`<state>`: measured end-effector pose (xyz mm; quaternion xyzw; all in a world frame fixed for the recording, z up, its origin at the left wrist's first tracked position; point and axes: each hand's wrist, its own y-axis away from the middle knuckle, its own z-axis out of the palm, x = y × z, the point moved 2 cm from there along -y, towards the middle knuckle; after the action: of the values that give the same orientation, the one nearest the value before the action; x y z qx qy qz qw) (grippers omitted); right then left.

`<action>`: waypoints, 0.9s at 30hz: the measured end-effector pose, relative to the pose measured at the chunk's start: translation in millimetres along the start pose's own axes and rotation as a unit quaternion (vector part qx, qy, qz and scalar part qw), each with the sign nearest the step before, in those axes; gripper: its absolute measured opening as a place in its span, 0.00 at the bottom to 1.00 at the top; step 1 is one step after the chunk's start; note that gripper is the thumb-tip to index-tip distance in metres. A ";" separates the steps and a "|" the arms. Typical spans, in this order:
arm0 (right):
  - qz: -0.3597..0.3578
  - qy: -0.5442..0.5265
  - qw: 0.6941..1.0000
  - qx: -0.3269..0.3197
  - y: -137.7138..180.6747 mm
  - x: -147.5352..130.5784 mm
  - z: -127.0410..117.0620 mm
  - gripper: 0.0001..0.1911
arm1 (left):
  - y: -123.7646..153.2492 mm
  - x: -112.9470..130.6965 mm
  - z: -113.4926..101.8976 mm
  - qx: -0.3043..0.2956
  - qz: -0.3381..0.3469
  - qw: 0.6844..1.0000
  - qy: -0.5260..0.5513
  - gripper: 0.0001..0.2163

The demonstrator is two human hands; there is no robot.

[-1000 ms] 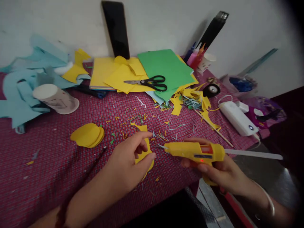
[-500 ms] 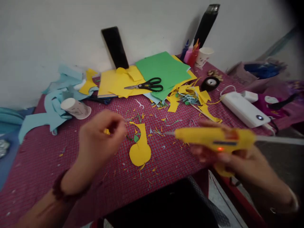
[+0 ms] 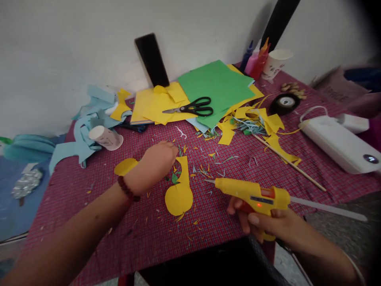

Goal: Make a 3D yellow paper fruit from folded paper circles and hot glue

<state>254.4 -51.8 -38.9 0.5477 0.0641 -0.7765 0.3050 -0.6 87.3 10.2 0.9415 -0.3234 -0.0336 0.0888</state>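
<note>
My right hand (image 3: 268, 220) grips a yellow hot glue gun (image 3: 238, 186) with its red light lit. The metal nozzle points left above the cloth, and a clear glue stick (image 3: 327, 206) sticks out of the back. My left hand (image 3: 159, 159), palm down, reaches over the cloth with its fingers bunched near small green scraps; what the fingertips hold, if anything, is hidden. Below and right of it lies a yellow paper cutout (image 3: 178, 198), round at the bottom with a strip going up. Another rounded yellow paper piece (image 3: 123, 167) lies partly behind my left wrist.
Black-handled scissors (image 3: 193, 107) lie on green paper (image 3: 216, 85) and yellow sheets. A paper cup (image 3: 105, 138) stands left among light blue offcuts. A phone (image 3: 152, 59) leans on the wall. A white power bank (image 3: 339, 141), a wooden stick (image 3: 291, 163) and black tape (image 3: 284, 104) lie right.
My left hand has moved right and forward, down toward the cloth, uncovering the rounded yellow piece. The glue gun has come slightly left and lower. The whole view has shifted a little.
</note>
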 end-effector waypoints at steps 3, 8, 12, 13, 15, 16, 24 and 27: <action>0.005 -0.005 1.000 0.011 -1.5 3.9 -1.5 0.11 | -0.1 -4.0 1.6 0.003 -0.010 1.000 0.020 0.10; 0.015 -0.001 1.000 0.019 -5.9 6.5 -0.7 0.12 | -5.4 -1.1 9.0 0.003 0.014 0.998 0.056 0.10; 0.026 0.061 0.997 0.027 -4.2 4.7 1.6 0.13 | -22.9 -6.6 7.4 0.048 -0.048 0.996 0.055 0.08; 0.032 0.087 0.995 0.032 -2.5 4.7 2.0 0.14 | -24.5 -8.9 4.2 0.072 -0.076 0.993 0.049 0.08; 0.044 0.153 0.986 0.044 1.2 4.0 2.9 0.15 | -18.4 -10.4 -3.8 0.125 -0.121 0.984 0.033 0.11; 0.046 0.190 0.980 0.048 2.6 2.8 3.8 0.15 | -10.0 -8.2 -7.3 0.147 -0.128 0.980 0.023 0.13; 0.017 0.394 0.919 0.003 -24.0 -27.3 27.1 0.08 | 110.5 68.3 31.5 0.248 0.074 0.966 -0.010 0.11; 0.029 0.423 0.905 -0.037 -40.6 -33.1 37.3 0.10 | 124.9 83.3 59.3 0.217 0.064 0.974 0.032 0.14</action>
<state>209.1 -21.9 -4.4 0.8146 0.1996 -0.4602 0.2912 -17.5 -69.4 -24.9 0.9162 -0.3797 0.0735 -0.1051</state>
